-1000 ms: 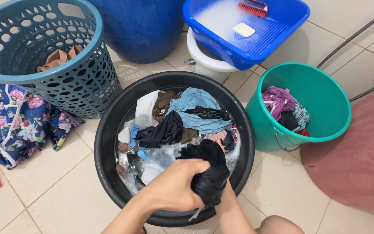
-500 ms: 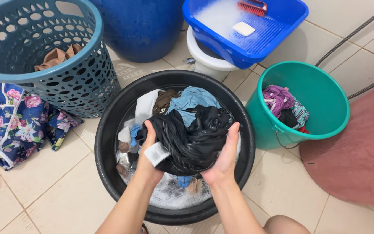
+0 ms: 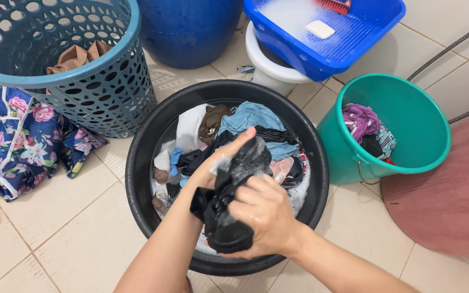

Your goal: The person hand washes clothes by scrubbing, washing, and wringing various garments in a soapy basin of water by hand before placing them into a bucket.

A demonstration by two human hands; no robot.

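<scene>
- Over a tiled floor (image 3: 55, 217), a round black wash basin (image 3: 142, 179) sits at centre, holding soapy water and a heap of soaked clothes (image 3: 251, 122) in blue, white, brown and black.
- Left of the basin stands a blue perforated laundry basket (image 3: 82, 92) with a brown cloth (image 3: 80, 57) inside; a floral navy garment (image 3: 23, 141) lies on the floor against it.
- Right of the basin is a teal bucket (image 3: 408, 163) holding purple and patterned clothes (image 3: 367, 127).
- Behind the basin, a blue washboard tray (image 3: 354, 43) rests on a white pail (image 3: 270, 68), with a white bar of soap (image 3: 320, 29) and a red brush (image 3: 335, 5) on it.
- Above the basin's near rim, a wet black garment (image 3: 226, 217) is bunched between both hands.
- The right hand (image 3: 264, 214) is curled tightly round the garment's lower bundle.
- The left hand (image 3: 221, 157) lies flatter, fingers extended along the sudsy upper part, pressing against it.
</scene>
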